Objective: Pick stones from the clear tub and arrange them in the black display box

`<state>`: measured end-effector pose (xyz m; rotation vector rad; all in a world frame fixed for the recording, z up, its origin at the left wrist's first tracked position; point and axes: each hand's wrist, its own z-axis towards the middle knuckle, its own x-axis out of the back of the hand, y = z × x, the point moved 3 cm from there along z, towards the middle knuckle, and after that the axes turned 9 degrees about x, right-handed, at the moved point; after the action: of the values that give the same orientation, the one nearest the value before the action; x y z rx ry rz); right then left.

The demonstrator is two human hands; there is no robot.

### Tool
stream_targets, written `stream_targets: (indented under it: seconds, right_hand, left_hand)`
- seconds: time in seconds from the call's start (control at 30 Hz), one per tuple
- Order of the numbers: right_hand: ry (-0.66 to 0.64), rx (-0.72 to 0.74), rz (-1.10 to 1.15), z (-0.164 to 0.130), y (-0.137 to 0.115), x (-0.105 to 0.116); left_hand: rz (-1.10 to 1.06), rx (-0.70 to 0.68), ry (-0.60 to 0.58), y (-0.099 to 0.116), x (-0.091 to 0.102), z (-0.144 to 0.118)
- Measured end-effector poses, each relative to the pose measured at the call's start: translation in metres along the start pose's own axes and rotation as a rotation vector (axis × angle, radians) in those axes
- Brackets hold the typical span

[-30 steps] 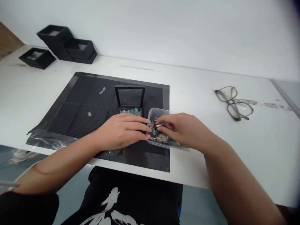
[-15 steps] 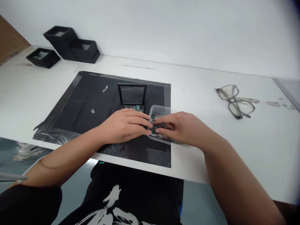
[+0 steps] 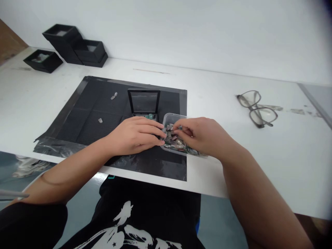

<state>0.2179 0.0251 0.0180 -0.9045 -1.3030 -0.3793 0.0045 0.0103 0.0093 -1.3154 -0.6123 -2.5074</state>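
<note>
While flat, container (axis indiscernible)

A sorting workbench: white table, black mat, stacked trays.

Clear glossy plastic tub, matt black mat, smooth white table

Both forearms are bare from above the elbow to the left hand and the right hand, with no watch, ring or glove on either. The person wears a black short-sleeved shirt printed with white brush-stroke markings across the front, plus a blue edge at its right side.
</note>
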Motion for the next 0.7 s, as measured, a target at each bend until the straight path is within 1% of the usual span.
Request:
stream_targets:
  seconds: [0.07, 0.17, 0.23, 0.33, 0.43, 0.7]
  right_hand:
    - [0.0, 0.042, 0.083, 0.0, -0.004, 0.0]
    - [-0.114, 0.085, 0.177, 0.0, -0.011, -0.006]
    - [-0.186, 0.054, 0.183, 0.001, -0.012, -0.01]
    - [-0.239, 0.0, 0.196, 0.002, -0.011, -0.013]
    - [-0.255, -0.01, 0.211, 0.003, -0.009, -0.014]
    - [-0.246, 0.014, 0.219, 0.003, -0.005, -0.015]
  left_hand:
    - [0.004, -0.003, 0.003, 0.0, 0.0, 0.0]
    - [-0.003, -0.001, 0.012, -0.001, -0.001, 0.0]
    - [-0.017, 0.001, 0.019, -0.002, -0.001, -0.001]
    - [-0.031, 0.007, 0.019, -0.003, -0.002, -0.001]
    - [-0.039, 0.015, 0.011, -0.004, -0.002, -0.002]
    - [-0.023, 0.018, 0.011, -0.003, -0.002, -0.001]
